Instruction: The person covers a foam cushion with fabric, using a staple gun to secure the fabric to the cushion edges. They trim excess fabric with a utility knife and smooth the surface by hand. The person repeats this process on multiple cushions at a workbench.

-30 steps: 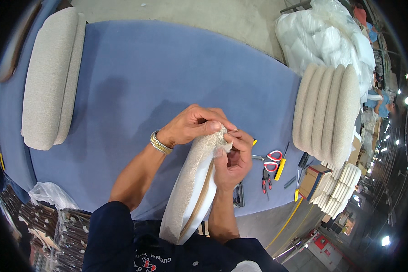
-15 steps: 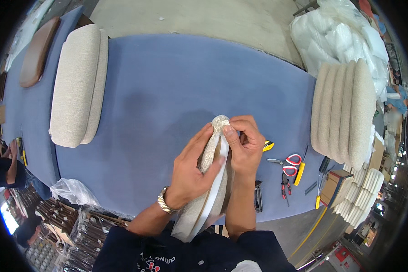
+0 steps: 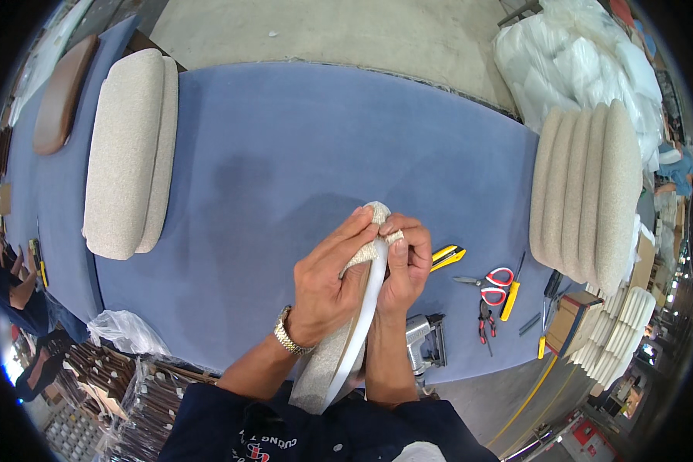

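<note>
A beige fabric-covered cushion panel (image 3: 319, 381) stands on edge against my body, its far end over the table. Between fabric and backing a white foam-like strip (image 3: 369, 304) runs along its open edge. My left hand (image 3: 327, 281) grips the far end from the left, fingers closed over a fold of the woven cover. From the right, my right hand (image 3: 408, 266) pinches a short flap of that fabric (image 3: 393, 237) between thumb and fingers. The inner side of the panel is mostly hidden by my hands.
Blue-topped table (image 3: 285, 131). To the right lie a yellow cutter (image 3: 448, 256), red-handled scissors (image 3: 494, 286), pliers (image 3: 485, 323), screwdrivers and a staple gun (image 3: 427, 343). Beige cushions stand at left (image 3: 127, 154) and right (image 3: 589, 189). Plastic wrap (image 3: 127, 327) hangs at the front-left edge.
My right hand has drawn in toward the left hand and now pulls a fabric flap up. The left fingers have folded the cover over. More of the cutter and staple gun shows.
</note>
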Available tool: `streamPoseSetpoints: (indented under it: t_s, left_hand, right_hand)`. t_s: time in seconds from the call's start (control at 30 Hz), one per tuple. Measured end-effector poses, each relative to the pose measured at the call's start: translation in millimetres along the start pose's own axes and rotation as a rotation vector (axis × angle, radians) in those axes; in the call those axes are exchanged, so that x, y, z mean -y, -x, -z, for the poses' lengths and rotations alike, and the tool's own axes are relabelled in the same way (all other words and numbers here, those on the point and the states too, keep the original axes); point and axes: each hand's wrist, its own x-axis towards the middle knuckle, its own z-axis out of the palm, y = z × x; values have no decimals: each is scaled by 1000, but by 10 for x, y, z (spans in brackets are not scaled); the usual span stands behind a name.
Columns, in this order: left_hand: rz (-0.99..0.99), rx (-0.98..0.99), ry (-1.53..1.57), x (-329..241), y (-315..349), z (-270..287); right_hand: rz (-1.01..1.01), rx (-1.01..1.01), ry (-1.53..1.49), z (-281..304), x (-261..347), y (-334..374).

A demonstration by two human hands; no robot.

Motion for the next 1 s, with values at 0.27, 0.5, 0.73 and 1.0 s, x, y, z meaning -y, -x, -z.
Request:
streamPoseSetpoints:
  t_s: [0.27, 0.5, 0.73, 1.0]
  left_hand:
    - [-136, 208, -109, -122, 111, 187]
    - [-139, 267, -72, -122, 226, 243]
    - [-108, 356, 23, -86, 212, 298]
    - [293, 427, 801, 460, -355, 21]
  right_hand:
    - [92, 46, 30, 114, 127, 146]
    - [139, 48, 153, 130, 253, 218]
    - [166, 54, 245, 203, 248, 246]
    - [153, 55, 285, 230, 203, 271]
